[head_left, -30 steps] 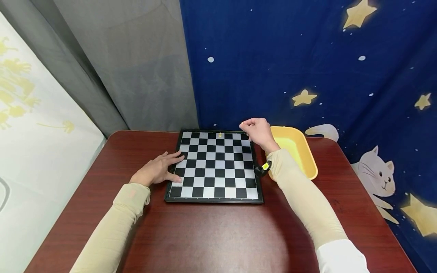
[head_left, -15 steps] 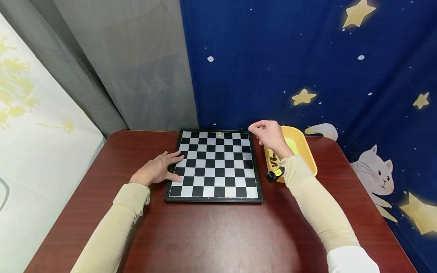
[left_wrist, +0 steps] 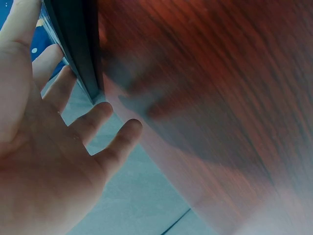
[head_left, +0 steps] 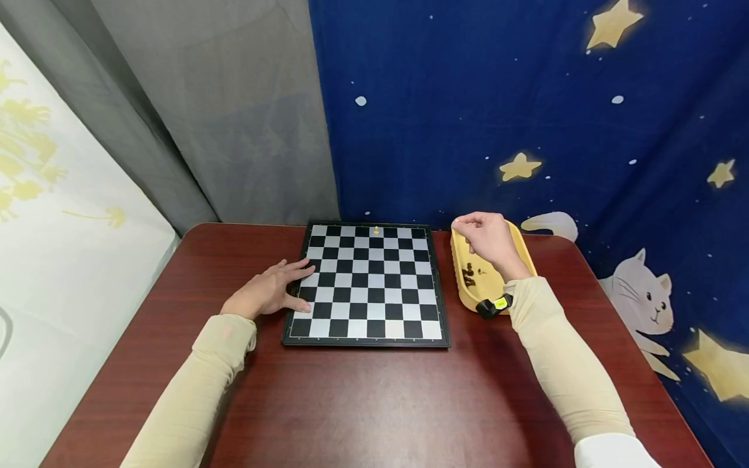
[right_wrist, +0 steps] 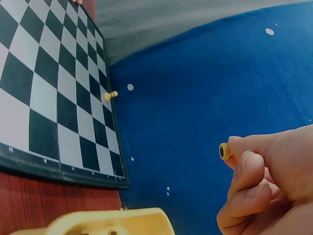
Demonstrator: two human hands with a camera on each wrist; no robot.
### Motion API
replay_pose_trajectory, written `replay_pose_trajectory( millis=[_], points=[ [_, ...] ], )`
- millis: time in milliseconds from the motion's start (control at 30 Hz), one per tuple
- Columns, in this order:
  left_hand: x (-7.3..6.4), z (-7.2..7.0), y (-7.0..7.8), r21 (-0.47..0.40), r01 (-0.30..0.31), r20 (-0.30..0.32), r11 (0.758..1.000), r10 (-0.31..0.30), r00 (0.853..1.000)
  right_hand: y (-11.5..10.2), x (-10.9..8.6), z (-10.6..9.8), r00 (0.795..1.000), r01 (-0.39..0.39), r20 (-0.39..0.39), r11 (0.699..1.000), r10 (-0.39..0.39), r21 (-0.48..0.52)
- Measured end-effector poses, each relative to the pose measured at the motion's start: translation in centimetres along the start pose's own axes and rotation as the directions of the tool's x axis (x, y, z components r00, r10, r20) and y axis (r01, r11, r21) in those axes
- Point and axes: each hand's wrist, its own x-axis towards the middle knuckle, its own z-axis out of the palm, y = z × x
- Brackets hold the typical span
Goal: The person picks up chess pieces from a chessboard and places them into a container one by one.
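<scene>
A black-and-white chessboard (head_left: 374,279) lies flat on the table. One yellow chess pawn (right_wrist: 108,96) stands on its far row. My left hand (head_left: 268,291) rests on the board's left edge with fingers spread. My right hand (head_left: 487,238) is over the far left part of a yellow plastic tray (head_left: 529,257). Its thumb and forefinger pinch a small yellow chess piece (right_wrist: 224,151), with the round dark-centred base showing and the rest hidden by the fingers.
Several dark chess pieces (head_left: 468,275) lie in the tray's left side, with a small yellowish one (head_left: 481,271) beside them. A starry blue curtain (head_left: 409,130) hangs right behind the table's far edge. The brown table (head_left: 363,403) extends toward me.
My right hand has moved right, from above the board's far right corner to over the tray, uncovering the dark pieces. The left hand and the pawn on the board have stayed put.
</scene>
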Motion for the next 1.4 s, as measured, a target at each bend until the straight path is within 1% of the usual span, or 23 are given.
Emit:
replay_pose_trajectory(
  millis=[67, 200, 400, 600, 867, 1067, 1400],
  points=[
    [0.0, 0.0, -0.1, -0.001, -0.003, -0.006, 1.0, 0.003, 1.0, 0.3, -0.2, -0.4, 1.0, 0.011, -0.011, 1.0, -0.011, 0.001],
    [0.1, 0.0, 0.0, 0.002, -0.005, -0.003, 1.0, 0.005, 1.0, 0.6, -0.8, -1.2, 0.999, 0.004, -0.034, 1.0, -0.004, -0.002],
    [0.1, -0.1, 0.0, -0.009, -0.008, -0.01, 1.0, 0.008, 1.0, 1.4, -1.5, -2.4, 0.998, -0.008, -0.056, 1.0, 0.009, 0.015],
    [0.0, -0.1, -0.1, -0.015, -0.012, -0.012, 1.0, 0.012, 1.0, 2.3, -2.1, -3.2, 0.997, -0.035, -0.07, 0.999, 0.034, -0.003],
    [0.0, -0.1, -0.1, -0.011, -0.008, -0.017, 1.0, 0.007, 1.0, 3.2, -2.4, -3.4, 0.994, -0.071, -0.083, 0.997, 0.069, -0.024],
    [0.1, 0.0, -0.3, -0.015, -0.009, -0.018, 1.0, 0.008, 1.0, 3.9, -2.5, -3.6, 0.994, -0.078, -0.078, 0.997, 0.076, -0.027],
    [0.1, 0.0, -0.3, -0.014, -0.002, -0.017, 1.0, 0.002, 1.0, 3.9, -2.7, -3.4, 0.994, -0.074, -0.075, 0.997, 0.073, -0.009]
  ],
)
